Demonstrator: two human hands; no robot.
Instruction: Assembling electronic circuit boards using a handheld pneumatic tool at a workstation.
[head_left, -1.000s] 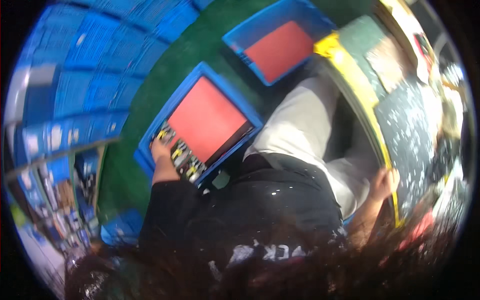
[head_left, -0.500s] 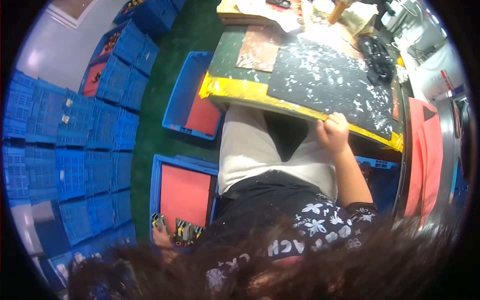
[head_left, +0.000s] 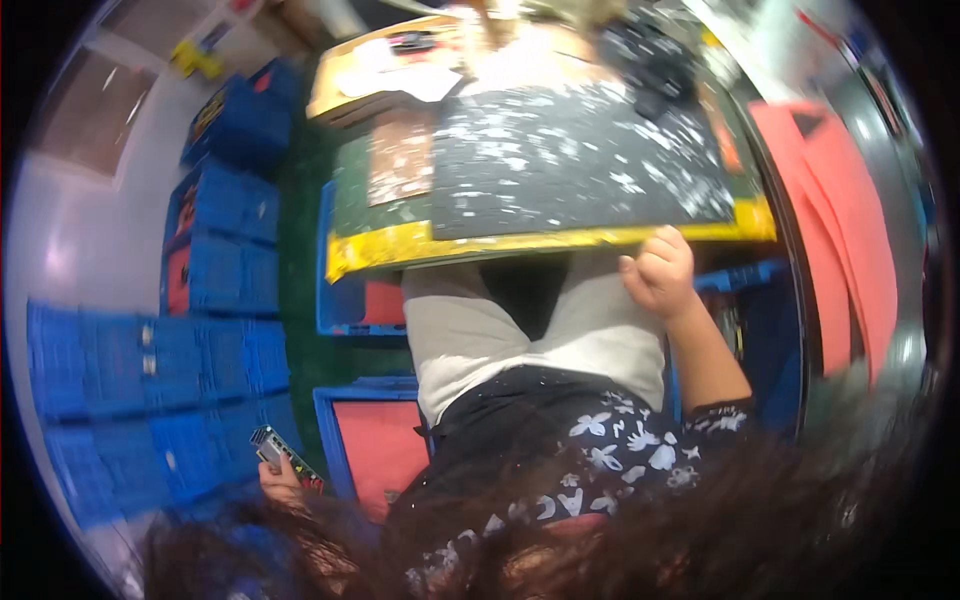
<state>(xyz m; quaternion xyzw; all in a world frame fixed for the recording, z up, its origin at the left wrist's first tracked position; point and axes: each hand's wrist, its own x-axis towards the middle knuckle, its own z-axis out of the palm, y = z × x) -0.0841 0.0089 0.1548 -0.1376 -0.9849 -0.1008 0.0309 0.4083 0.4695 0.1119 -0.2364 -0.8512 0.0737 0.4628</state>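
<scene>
At the lower left, my left hand (head_left: 281, 482) grips a circuit board (head_left: 292, 455) with silvery metal parts at its end. Hand and board are out beside the blue crate (head_left: 335, 425), on its left. A pink sheet (head_left: 382, 448) lies in that crate, and its lower part is hidden by my body and hair. My right hand (head_left: 662, 274) is curled into a fist by the table's yellow-taped front edge (head_left: 560, 240). Nothing shows between its fingers.
A black mat (head_left: 570, 165) with white flecks covers much of the table, next to a brown board (head_left: 400, 160). Blue crates (head_left: 180, 370) are stacked along the left. Pink sheets (head_left: 840, 230) hang at the right. Black bundled material (head_left: 650, 70) lies on the table's far right.
My left hand has moved left, out from over the crate, with the circuit board. Boards seen in the crate before are now mostly out of sight. The view has turned; my right hand stays closed.
</scene>
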